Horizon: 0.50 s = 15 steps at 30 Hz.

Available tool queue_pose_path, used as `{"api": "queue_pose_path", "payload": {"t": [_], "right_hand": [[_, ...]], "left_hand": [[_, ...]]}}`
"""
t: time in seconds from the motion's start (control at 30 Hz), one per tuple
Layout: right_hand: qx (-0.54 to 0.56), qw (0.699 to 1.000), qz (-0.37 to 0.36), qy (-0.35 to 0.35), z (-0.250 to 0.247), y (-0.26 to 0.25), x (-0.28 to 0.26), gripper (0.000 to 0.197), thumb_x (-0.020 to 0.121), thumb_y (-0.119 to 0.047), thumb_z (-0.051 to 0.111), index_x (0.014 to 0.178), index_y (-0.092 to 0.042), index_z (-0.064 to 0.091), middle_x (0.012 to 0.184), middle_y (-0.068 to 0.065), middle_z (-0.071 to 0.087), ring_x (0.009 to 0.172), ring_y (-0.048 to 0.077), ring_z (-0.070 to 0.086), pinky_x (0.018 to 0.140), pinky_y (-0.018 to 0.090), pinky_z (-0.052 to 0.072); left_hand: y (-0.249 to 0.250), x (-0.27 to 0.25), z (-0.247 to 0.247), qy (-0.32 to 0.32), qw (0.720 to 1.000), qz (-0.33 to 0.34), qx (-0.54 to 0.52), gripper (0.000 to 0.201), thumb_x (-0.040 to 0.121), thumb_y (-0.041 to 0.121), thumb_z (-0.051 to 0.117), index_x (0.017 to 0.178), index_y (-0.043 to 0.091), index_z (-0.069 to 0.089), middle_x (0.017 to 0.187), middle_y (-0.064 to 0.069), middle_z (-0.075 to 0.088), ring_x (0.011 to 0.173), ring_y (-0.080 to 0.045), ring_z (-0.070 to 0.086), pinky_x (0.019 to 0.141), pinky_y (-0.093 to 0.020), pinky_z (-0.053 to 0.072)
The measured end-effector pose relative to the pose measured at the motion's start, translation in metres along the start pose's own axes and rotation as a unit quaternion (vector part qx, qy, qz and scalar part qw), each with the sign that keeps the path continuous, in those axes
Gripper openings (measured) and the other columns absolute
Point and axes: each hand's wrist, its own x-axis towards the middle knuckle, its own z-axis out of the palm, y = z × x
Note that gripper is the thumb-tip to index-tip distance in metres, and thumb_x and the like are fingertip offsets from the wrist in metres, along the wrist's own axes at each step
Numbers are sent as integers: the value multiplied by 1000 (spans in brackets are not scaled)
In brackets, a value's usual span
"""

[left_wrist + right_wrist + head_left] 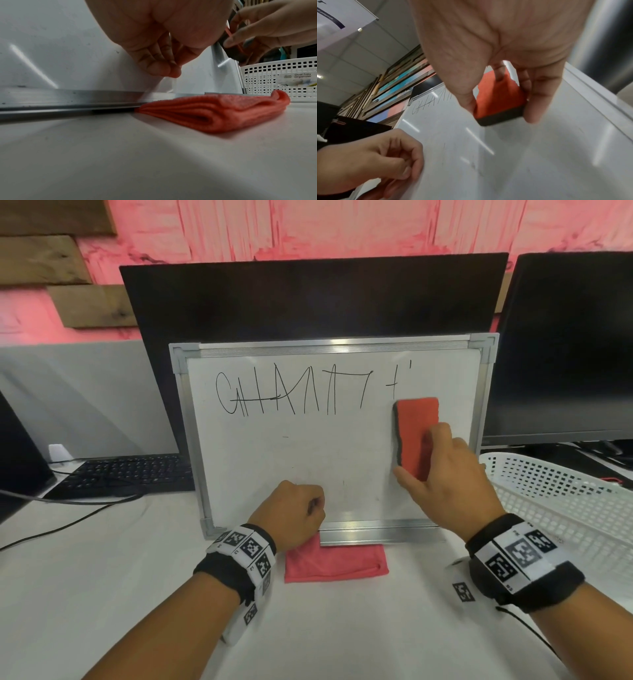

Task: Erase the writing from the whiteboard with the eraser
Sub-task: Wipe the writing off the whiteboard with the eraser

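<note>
Right hand (445, 474) fingers (537, 97) grip red-topped, black-based rectangular eraser (416, 433), pressed on aluminium-framed whiteboard (308, 460) just right of black scrawled writing (291, 395). Left hand (298, 515) curled into empty fist against board's lower edge; folded red cloth (335, 563) beneath on white counter (137, 594).

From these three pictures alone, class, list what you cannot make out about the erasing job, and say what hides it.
- Head view: the whiteboard patch under the eraser is covered, so any ink there is hidden.
- Head view: the right hand covers the eraser's lower end.
- Left wrist view: the eraser is blurred behind fingers.
- Right wrist view: the writing is small, partly behind the hand.
- Head view: the left hand hides the board beneath it.
</note>
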Motion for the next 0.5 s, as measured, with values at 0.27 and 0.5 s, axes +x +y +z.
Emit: {"api": "queue_pose_path", "payload": {"t": [0.27,0.5], "right_hand": [[37,996,-62,46,6,-9,-2,77,85,-42,76,146,-18,35,111,11,51,83,22,50,72,31,42],[82,992,-71,58,10,-2,0,75,82,-45,76,142,-22,38,107,8,60,88,24,56,74,36,52]], "left_hand": [[1,0,-1,2,1000,2,3,17,89,14,54,82,14,69,58,8,58,53,-10,52,57,-27,50],[-1,0,0,4,1000,3,-2,17,89,15,53,82,16,68,58,8,58,52,-10,52,56,-28,51]]}}
